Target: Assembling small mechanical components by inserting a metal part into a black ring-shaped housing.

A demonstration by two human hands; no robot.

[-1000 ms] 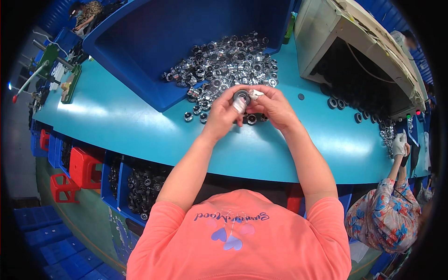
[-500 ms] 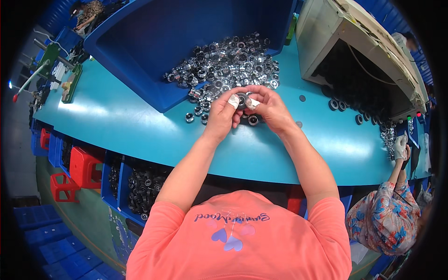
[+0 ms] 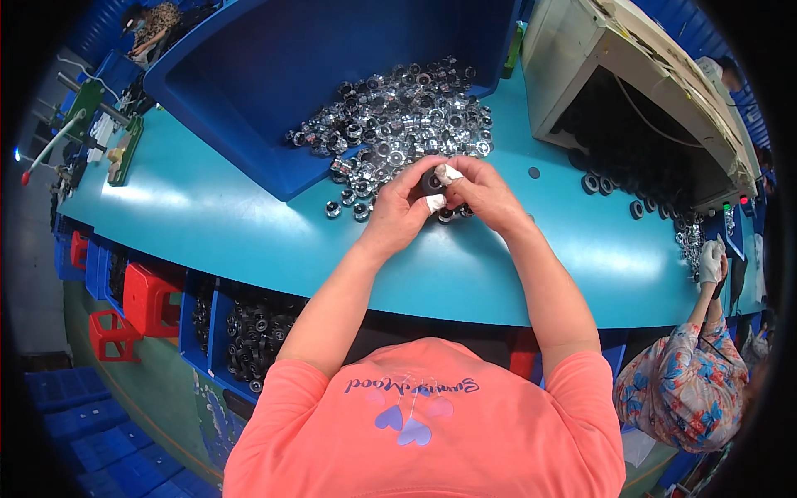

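Note:
A small black wheel (image 3: 429,183) is gripped between both my hands above the near edge of a pile of shiny hubs (image 3: 407,116). My left hand (image 3: 395,212) curls round its left side, with the white-wrapped thumb below it. My right hand (image 3: 481,196) closes on it from the right, its white-wrapped thumb on the upper right rim. The far fingers are partly hidden behind the wheel. Several loose hubs (image 3: 333,209) lie on the teal table left of my left hand, and others show below my hands.
A tipped blue bin (image 3: 241,108) opens onto the hub pile. On the right, a pale box (image 3: 564,75) holds black tyres, some spilling out (image 3: 590,183). A co-worker's gloved hand (image 3: 711,261) is at the far right. A green hand press (image 3: 83,104) stands left; red stools (image 3: 149,299) are below.
The wheel has turned in my fingers and no longer faces up as squarely. My left thumb has slid lower, and my right thumb has shifted up along the rim.

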